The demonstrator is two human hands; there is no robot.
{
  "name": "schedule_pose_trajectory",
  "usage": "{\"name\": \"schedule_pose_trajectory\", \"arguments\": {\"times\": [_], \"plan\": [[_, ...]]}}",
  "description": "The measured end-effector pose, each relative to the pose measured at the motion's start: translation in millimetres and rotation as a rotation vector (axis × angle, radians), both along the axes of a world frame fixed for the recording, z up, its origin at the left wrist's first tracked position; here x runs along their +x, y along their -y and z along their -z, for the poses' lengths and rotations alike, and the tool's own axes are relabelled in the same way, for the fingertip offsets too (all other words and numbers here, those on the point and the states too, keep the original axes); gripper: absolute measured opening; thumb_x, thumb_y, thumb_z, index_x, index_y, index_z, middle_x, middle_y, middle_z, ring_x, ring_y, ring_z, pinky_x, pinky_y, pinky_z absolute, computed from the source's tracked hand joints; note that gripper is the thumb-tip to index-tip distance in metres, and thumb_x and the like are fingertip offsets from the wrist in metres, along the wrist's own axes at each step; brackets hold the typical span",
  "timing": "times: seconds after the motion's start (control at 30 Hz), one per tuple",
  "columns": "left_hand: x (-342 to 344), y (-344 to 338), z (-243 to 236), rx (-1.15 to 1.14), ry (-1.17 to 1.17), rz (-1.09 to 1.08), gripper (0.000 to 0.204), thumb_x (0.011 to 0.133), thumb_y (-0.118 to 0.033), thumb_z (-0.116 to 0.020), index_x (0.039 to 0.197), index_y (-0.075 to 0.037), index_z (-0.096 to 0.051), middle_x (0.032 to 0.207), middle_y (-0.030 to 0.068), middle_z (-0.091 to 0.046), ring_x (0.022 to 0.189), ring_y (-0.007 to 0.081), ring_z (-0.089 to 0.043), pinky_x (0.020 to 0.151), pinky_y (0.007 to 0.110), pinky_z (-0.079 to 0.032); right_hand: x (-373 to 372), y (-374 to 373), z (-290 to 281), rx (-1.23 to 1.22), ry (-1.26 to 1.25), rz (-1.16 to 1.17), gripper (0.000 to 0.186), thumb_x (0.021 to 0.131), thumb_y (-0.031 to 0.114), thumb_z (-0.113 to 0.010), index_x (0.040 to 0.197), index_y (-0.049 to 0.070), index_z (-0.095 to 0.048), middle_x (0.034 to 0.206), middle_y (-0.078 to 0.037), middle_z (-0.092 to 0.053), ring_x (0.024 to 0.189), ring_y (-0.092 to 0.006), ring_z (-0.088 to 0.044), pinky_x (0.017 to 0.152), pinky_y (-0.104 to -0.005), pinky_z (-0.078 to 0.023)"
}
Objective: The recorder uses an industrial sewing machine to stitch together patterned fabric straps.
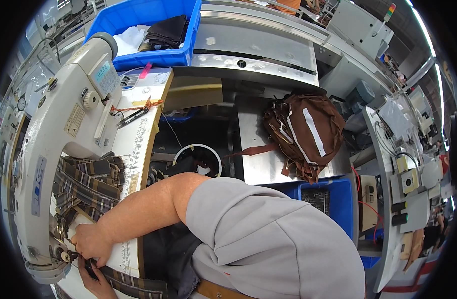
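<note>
Plaid strip (133,285), one, brown and grey, zip-like edge: lying on the white sewing table (131,255), running from beside the machine's needle end to the table's near edge. Right hand (92,244): at the needle end of the strip, fingers bent and drawn close together; whether they pinch the cloth cannot be told. Left hand (94,283): just beside it, fingers against the strip's dark part; firmness of hold cannot be told. Heap of plaid cloth (91,180): under the arm of the cream sewing machine (54,134). Thread snips (132,117): toward the table's right end, near its ruled near edge. Blue bin (153,59): beyond the table's right end, containing dark and white cloth. Brown bag (310,130), white stripe: on a metal bench (253,119), toward its far-from-table side.
</note>
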State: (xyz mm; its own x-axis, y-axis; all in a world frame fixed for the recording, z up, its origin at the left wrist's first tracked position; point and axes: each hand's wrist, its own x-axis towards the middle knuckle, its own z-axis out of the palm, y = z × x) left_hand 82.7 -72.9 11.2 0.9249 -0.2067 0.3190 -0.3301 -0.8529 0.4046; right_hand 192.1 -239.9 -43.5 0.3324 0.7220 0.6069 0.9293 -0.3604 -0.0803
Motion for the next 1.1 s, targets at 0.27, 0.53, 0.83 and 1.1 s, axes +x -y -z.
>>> {"name": "schedule_pose_trajectory", "arguments": {"times": [0.27, 0.53, 0.83, 1.1], "plan": [[7.6, -19.7, 13.0, 0.005, 0.087, 0.049, 0.046, 0.104, -0.031, -0.064, 0.132, 0.006, -0.066, 0.131, 0.0275, -0.068, 0.119, 0.0432, -0.066, 0.101, 0.046, -0.053, -2.2, -2.6, -4.5, 0.000, 0.005, -0.009, 0.043, 0.074, 0.053, -0.071, 0.079, 0.011, -0.080, 0.085, -0.003, -0.075, 0.092, -0.0275, -0.066, 0.066, -0.0446, -0.053], [6.0, -20.5, 14.8, 0.040, 0.103, 0.070, 0.044, 0.104, -0.029, -0.064, 0.130, 0.006, -0.066, 0.131, 0.0282, -0.067, 0.119, 0.0431, -0.066, 0.102, 0.046, -0.053, -4.1, -4.4, -2.9, -0.011, -0.023, -0.009, 0.043, 0.075, 0.052, -0.072, 0.081, 0.010, -0.080, 0.088, -0.003, -0.075, 0.095, -0.0269, -0.065, 0.070, -0.0434, -0.053], [18.9, -43.8, 29.5, 0.002, 0.050, 0.092, 0.041, 0.105, -0.008, -0.054, 0.141, 0.009, -0.053, 0.140, 0.0265, -0.061, 0.132, 0.0410, -0.057, 0.113, 0.045, -0.041, -3.9, -5.6, -6.0, 0.001, -0.012, -0.018, 0.043, 0.075, 0.052, -0.072, 0.082, 0.011, -0.081, 0.088, -0.003, -0.075, 0.095, -0.0268, -0.065, 0.072, -0.0430, -0.053], [15.9, -46.9, 31.1, 0.083, 0.064, 0.058, 0.040, 0.105, -0.013, -0.056, 0.138, 0.009, -0.057, 0.142, 0.0274, -0.059, 0.136, 0.0439, -0.053, 0.117, 0.049, -0.038, -6.3, -6.6, -7.0, 0.010, -0.046, -0.047, 0.042, 0.073, 0.051, -0.073, 0.082, 0.011, -0.080, 0.087, -0.004, -0.074, 0.095, -0.0283, -0.065, 0.071, -0.0444, -0.053]]}}
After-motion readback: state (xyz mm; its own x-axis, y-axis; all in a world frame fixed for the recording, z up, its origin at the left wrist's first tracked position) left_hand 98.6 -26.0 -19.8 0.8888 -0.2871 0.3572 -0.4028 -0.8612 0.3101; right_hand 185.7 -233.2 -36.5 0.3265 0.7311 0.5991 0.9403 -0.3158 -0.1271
